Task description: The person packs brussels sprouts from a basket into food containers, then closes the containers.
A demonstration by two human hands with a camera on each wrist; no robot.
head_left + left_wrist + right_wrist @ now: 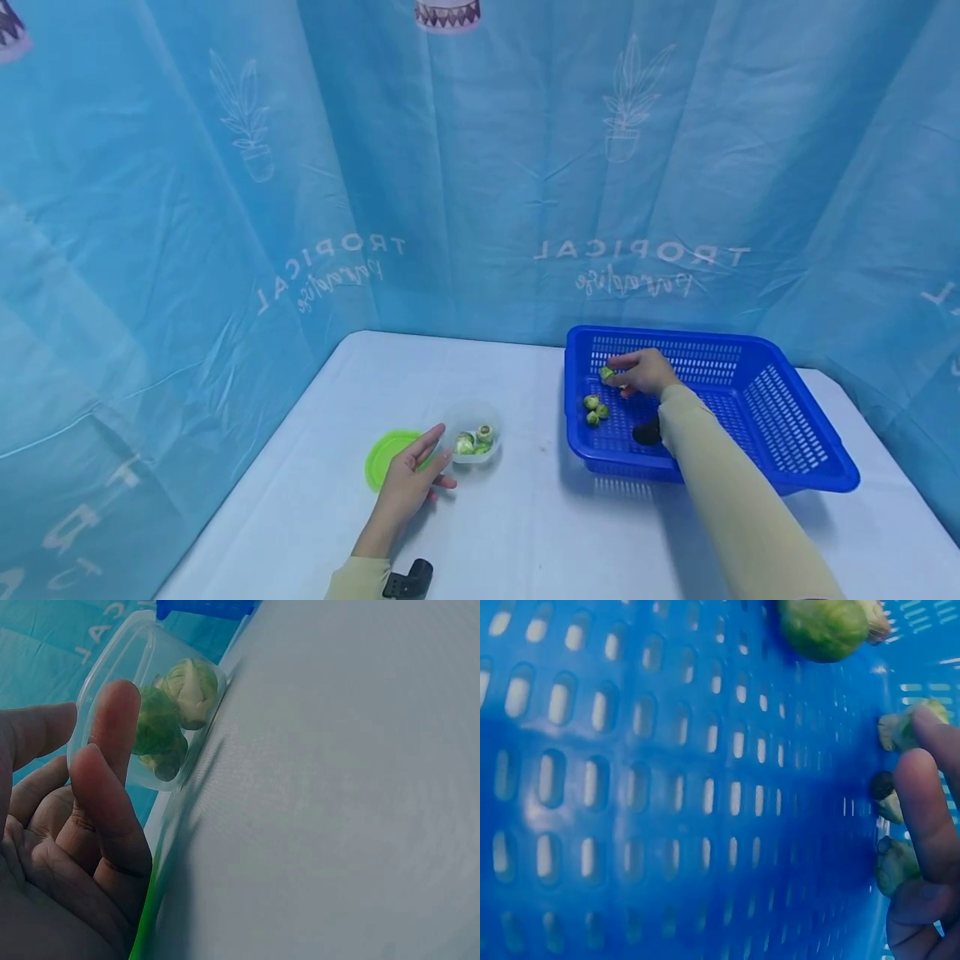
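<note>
My right hand [637,371] reaches into the blue plastic basket [817,477] along its left side. Between its fingertips sits a green Brussels sprout [606,375]; in the right wrist view a fingertip overlaps this sprout [905,733], with two more [896,870] beside the fingers. Other sprouts [592,402] lie nearer the basket's front left. Fingers loosely extended, my left hand [408,483] hovers beside a clear plastic tub [472,410]. Several Brussels sprouts [191,694] are inside this tub. In the left wrist view the fingers overlap its rim.
A bright green round lid [382,458] lies on the white-covered table [525,525], partly behind the left hand. Blue printed curtains [480,167] hang along the back and left edges. The basket occupies the table's right side.
</note>
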